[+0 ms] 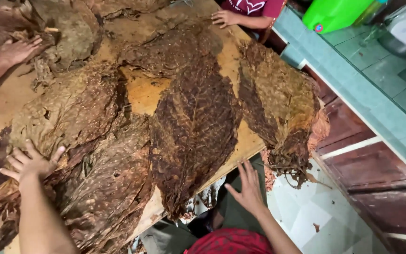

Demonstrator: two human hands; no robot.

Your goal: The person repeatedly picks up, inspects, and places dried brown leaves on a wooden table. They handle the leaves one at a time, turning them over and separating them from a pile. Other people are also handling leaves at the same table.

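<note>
- The left hand (pixel 31 163) lies flat with its fingers spread on a pale brown spotted leaf (pixel 71 113) at the near left of the board; it presses and grips nothing.
- The right hand (pixel 248 188) is open, fingers straight and slightly apart, just below the near edge of the wooden board (pixel 142 94), beside the tip of the dark brown leaf (pixel 193 127); it holds nothing.
- The dark leaf lies lengthwise down the middle of the board, its tip hanging over the near edge.
- A 3rd large leaf (pixel 278 99) lies along the right edge, its crumpled end drooping over the corner.
- More dry leaves are heaped at the far left (pixel 66 28), where another person's hand (pixel 19 49) rests on them.
- A 2nd co-worker's hand (pixel 224 18) rests on the far edge of the board, below a dark red shirt (pixel 254 7).
- To the right runs a pale green tiled counter (pixel 363 70) with a bright green plastic container (pixel 334 14) on it.
- Below are reddish-brown wooden panels (pixel 372 174) and a white tiled floor (pixel 316 216).
</note>
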